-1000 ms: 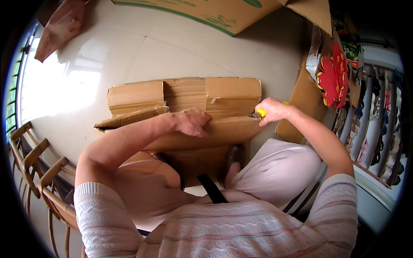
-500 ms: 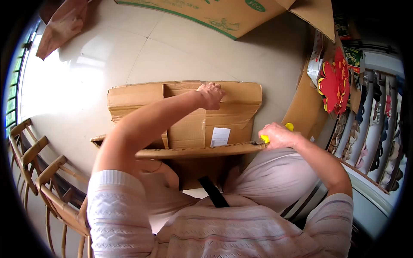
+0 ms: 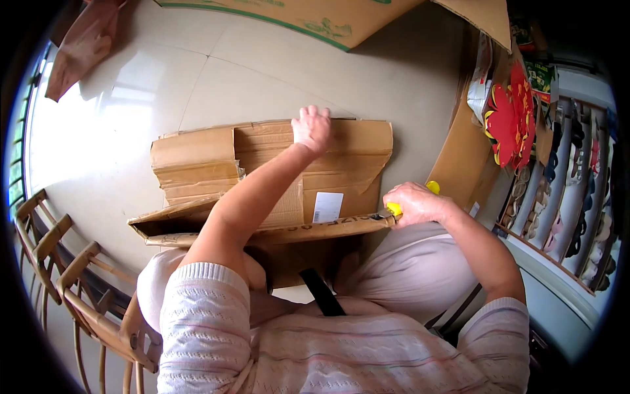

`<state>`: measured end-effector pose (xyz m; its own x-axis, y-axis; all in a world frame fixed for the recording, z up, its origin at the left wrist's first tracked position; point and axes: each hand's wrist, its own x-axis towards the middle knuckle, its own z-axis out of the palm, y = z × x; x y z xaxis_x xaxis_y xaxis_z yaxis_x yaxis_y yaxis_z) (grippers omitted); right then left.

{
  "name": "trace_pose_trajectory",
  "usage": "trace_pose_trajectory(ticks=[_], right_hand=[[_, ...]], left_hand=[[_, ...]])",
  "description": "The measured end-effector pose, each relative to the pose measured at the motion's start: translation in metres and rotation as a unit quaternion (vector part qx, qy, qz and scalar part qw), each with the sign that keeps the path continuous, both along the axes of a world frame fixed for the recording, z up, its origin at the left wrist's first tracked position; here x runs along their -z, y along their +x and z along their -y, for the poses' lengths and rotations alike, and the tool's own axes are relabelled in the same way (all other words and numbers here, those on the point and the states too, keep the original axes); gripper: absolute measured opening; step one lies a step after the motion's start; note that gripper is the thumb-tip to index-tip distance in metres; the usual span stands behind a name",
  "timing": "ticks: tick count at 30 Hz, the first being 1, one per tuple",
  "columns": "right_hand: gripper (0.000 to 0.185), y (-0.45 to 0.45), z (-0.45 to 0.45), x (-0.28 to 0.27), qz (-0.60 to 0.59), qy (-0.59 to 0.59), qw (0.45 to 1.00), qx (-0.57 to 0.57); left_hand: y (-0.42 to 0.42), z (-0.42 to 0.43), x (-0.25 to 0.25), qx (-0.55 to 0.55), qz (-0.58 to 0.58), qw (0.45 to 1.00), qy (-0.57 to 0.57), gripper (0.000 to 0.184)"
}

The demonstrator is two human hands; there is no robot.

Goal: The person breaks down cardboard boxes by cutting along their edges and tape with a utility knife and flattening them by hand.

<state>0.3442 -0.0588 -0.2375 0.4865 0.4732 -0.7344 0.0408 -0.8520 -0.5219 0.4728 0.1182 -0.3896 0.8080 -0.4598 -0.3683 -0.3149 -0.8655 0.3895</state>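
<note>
A brown cardboard box (image 3: 348, 190) lies partly opened out on the floor before my knees, with a white label on its inner face. My left hand (image 3: 312, 129) is at its far edge, fingers curled over the rim. On the right, my right hand (image 3: 417, 202) is closed round a yellow-handled tool (image 3: 394, 209), whose dark metal part meets the right end of the near, raised cardboard panel. The left end of that panel is folded into a pocket shape.
Bamboo chairs (image 3: 98, 315) stand at the left. A large printed carton (image 3: 295, 16) is at the top. To the right are a leaning cardboard sheet (image 3: 462, 164), a red decoration (image 3: 508, 125) and a rack of shoes (image 3: 564, 197). Brown material (image 3: 82, 49) lies upper left.
My left hand has moved from the near panel to the far edge of the cardboard. The near panel has come toward me, and my right hand has moved down with the tool.
</note>
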Motion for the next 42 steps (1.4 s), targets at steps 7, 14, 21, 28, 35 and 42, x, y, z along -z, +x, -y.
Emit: trace_pose_trajectory(ticks=[7,14,21,28,35,42], right_hand=[[0.032,0.001,0.001,0.002,-0.002,0.001,1.000,-0.011],[0.033,0.003,-0.002,-0.002,-0.004,0.003,1.000,-0.006],[0.036,0.005,0.001,-0.002,0.002,-0.010,1.000,-0.009],[0.040,0.011,-0.005,-0.003,-0.013,-0.030,0.999,-0.034],[0.040,0.014,-0.008,-0.005,-0.015,-0.029,0.999,-0.041],[0.039,0.026,-0.015,-0.001,-0.032,-0.063,0.996,-0.060]], left_hand=[[-0.028,0.012,-0.021,0.165,-0.142,0.975,0.035,0.063],[-0.040,0.019,0.028,0.293,-0.254,0.922,-0.017,0.042],[-0.012,-0.009,0.016,0.208,-0.150,0.965,0.057,0.020],[0.123,-0.058,-0.016,0.544,0.121,0.830,0.030,0.018],[0.079,-0.216,-0.051,0.268,-0.098,0.915,0.286,0.079],[0.033,-0.245,-0.014,0.248,-0.075,0.941,0.219,0.070]])
